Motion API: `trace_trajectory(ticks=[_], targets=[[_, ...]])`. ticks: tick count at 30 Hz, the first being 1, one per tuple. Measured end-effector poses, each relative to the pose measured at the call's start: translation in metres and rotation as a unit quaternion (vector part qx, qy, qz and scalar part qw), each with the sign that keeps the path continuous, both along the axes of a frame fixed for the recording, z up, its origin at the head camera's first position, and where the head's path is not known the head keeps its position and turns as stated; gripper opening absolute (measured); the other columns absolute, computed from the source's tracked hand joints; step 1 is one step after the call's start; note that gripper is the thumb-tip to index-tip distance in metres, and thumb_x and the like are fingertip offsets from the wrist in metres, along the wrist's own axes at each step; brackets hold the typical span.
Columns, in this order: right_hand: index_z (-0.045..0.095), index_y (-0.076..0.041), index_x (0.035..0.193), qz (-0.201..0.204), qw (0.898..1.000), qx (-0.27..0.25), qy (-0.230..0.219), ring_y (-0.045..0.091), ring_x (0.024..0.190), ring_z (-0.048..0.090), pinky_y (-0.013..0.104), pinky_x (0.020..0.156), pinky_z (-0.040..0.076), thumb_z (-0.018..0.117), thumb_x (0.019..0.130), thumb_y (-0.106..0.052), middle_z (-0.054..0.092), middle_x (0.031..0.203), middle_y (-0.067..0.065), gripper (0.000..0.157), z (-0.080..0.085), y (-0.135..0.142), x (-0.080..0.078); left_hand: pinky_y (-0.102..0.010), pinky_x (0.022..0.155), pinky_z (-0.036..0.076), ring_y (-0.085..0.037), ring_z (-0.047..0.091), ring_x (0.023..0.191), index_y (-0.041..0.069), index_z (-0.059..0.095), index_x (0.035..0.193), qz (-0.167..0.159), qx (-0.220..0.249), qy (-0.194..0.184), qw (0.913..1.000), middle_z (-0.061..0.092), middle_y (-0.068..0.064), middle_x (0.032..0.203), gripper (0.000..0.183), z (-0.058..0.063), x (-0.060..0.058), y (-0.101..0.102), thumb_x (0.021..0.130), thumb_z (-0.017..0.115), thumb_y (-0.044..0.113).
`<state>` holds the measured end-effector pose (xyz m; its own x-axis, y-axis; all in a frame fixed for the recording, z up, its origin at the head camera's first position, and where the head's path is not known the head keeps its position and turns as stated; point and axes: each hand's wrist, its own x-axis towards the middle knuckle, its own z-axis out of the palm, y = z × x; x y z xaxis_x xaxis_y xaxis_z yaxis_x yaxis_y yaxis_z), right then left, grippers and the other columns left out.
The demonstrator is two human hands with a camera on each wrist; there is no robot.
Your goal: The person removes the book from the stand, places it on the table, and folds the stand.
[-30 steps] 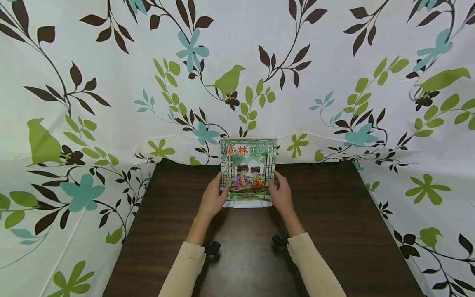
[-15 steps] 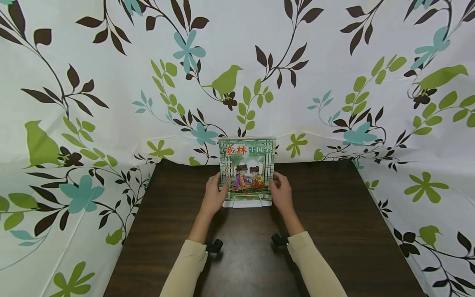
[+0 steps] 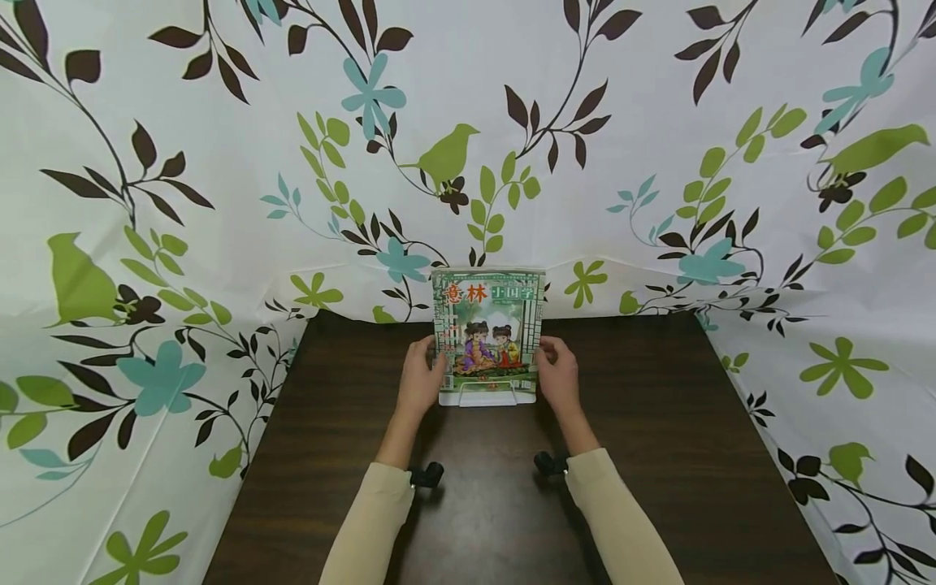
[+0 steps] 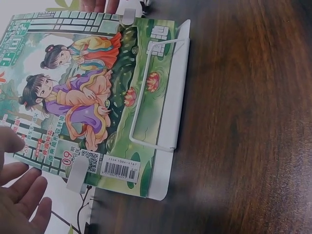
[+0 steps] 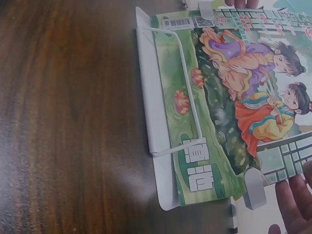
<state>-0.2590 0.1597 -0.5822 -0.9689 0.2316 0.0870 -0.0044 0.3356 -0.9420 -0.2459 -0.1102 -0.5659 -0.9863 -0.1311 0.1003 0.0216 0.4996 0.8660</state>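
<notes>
A magazine [image 3: 488, 325] with two cartoon children on its green cover leans back on a white book stand [image 3: 487, 399]. The stand's wire bar crosses the lower cover, and white side clips [image 4: 78, 174] sit at the edges. My left hand [image 3: 422, 375] holds the magazine's left edge; its thumb [image 4: 10, 141] lies over the cover and its fingers are at the edge. At the right edge, my right hand [image 3: 559, 375] holds the magazine, with its thumb near the border. In the right wrist view, a few of its fingers [image 5: 291, 202] show by the edge, partly cut off.
The stand is on a dark wooden table [image 3: 488, 504], near its back edge. White cloth [image 3: 234, 244] printed with leaves, flowers and birds hangs behind and along both sides. A black wrist camera [image 3: 427, 475] shows at the left cuff, another [image 3: 550, 464] at the right.
The right thumb has slid outward from the cover toward the magazine's right edge. My left forearm has shifted slightly right. Magazine and stand keep their place.
</notes>
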Motion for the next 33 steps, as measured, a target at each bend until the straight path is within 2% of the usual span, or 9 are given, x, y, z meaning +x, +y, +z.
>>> trace_trajectory(ticks=[4, 8, 11, 16, 23, 33], targets=[[0.072, -0.004, 0.128, -0.008, 1.000, 0.005, 0.003, 0.032, 0.108, 0.066, 0.041, 0.086, 0.050, 0.063, 0.108, -0.018, 0.072, 0.123, 0.019, 0.027, 0.000, 0.001, -0.003, -0.055, 0.099, 0.054, -0.034, 0.063, 0.124, 0.002, 0.061, 0.146, 0.027, -0.029, -0.006, 0.9992, 0.065, -0.016, 0.133, 0.044, 0.000, -0.003, 0.000, 0.108, 0.066, 0.024], [0.073, -0.004, 0.125, -0.013, 1.000, 0.006, 0.001, 0.031, 0.104, 0.067, 0.036, 0.082, 0.050, 0.065, 0.106, -0.017, 0.073, 0.119, 0.020, 0.025, 0.000, -0.001, -0.005, -0.055, 0.096, 0.055, -0.031, 0.067, 0.118, 0.008, 0.068, 0.136, 0.044, -0.073, 0.008, 0.9964, 0.071, -0.011, 0.126, 0.036, 0.001, -0.007, -0.005, 0.106, 0.067, 0.027], [0.074, -0.004, 0.124, -0.014, 1.000, 0.007, 0.001, 0.031, 0.102, 0.067, 0.034, 0.081, 0.050, 0.065, 0.106, -0.017, 0.074, 0.117, 0.020, 0.024, 0.001, -0.002, -0.006, -0.056, 0.095, 0.056, -0.030, 0.071, 0.111, 0.011, 0.073, 0.128, 0.049, -0.109, 0.023, 0.9925, 0.076, -0.008, 0.118, 0.029, 0.003, -0.009, -0.010, 0.106, 0.069, 0.029], [0.074, -0.006, 0.123, -0.012, 1.000, 0.007, -0.003, 0.028, 0.099, 0.066, 0.034, 0.080, 0.050, 0.065, 0.106, -0.018, 0.074, 0.115, 0.017, 0.023, 0.002, -0.002, -0.006, -0.055, 0.091, 0.056, -0.029, 0.072, 0.101, 0.012, 0.074, 0.121, 0.044, -0.133, 0.022, 0.9899, 0.079, -0.007, 0.113, 0.026, 0.007, -0.011, -0.015, 0.105, 0.071, 0.032], [0.073, -0.006, 0.124, -0.006, 1.000, 0.012, 0.002, 0.028, 0.098, 0.064, 0.037, 0.081, 0.050, 0.063, 0.108, -0.018, 0.073, 0.115, 0.017, 0.023, 0.000, 0.000, -0.007, -0.051, 0.080, 0.057, -0.027, 0.070, 0.094, 0.015, 0.072, 0.118, 0.034, -0.138, 0.023, 0.9896, 0.076, -0.005, 0.112, 0.020, 0.006, -0.016, -0.016, 0.107, 0.069, 0.031], [0.073, -0.006, 0.124, 0.010, 1.000, 0.012, 0.019, 0.029, 0.101, 0.063, 0.040, 0.085, 0.051, 0.064, 0.108, -0.017, 0.072, 0.116, 0.018, 0.021, -0.001, 0.008, -0.008, -0.059, 0.094, 0.054, -0.031, 0.066, 0.116, 0.012, 0.069, 0.121, 0.013, -0.096, -0.004, 0.9953, 0.071, -0.011, 0.125, 0.021, 0.005, -0.023, -0.018, 0.109, 0.064, 0.028]])
